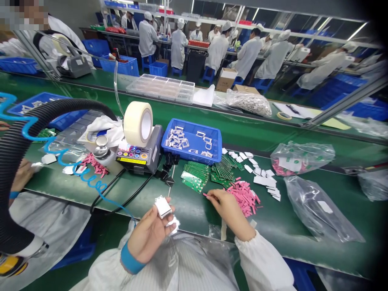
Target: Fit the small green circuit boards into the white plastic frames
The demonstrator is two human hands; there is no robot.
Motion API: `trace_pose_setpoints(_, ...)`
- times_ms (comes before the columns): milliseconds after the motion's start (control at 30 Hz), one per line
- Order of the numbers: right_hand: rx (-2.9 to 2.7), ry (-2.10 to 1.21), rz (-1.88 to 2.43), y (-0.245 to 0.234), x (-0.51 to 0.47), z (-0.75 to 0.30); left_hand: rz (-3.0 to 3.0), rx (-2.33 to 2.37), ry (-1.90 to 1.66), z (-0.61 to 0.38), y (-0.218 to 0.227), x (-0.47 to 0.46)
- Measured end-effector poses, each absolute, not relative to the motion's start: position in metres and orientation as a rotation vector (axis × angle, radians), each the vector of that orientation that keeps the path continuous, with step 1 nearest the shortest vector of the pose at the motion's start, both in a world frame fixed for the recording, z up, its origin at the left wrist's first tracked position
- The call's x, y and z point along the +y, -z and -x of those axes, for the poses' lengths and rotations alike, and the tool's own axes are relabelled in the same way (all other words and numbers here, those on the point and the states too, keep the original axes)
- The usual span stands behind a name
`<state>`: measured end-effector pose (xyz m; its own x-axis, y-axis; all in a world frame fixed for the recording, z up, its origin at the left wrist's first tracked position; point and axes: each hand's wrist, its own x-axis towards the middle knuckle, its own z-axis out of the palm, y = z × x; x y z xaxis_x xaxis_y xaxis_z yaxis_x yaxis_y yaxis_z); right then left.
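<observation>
Several green boards (194,180) lay on our counter (188,210) at ten o'clock from our right hand (226,205), the blue tray (194,142) at eleven and a pink pile (245,198) at three, apparently grouped to shorten our reach. That hand pinched a pink strip (205,195) between thumb and finger, its tip jutting free, perhaps for finer control. At eight o'clock from it, our left hand (150,234) was held palm up, fingers cupped around a small white piece (164,208), probably because we wanted its flat face exposed.
</observation>
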<state>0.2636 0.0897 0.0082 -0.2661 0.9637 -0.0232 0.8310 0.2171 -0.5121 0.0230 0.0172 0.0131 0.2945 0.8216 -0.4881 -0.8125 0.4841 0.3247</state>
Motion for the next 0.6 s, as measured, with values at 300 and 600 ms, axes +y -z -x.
trace_pose_setpoints(300, -2.022, -0.847, 1.120, -0.078, 0.065, -0.212, -0.145, 0.656, -1.137, -0.024, -0.023, 0.018)
trace_pose_setpoints(600, -2.209, -0.671, 0.721, -0.089, 0.070, -0.172, -0.260, 0.641, -1.248, -0.013, -0.031, 0.015)
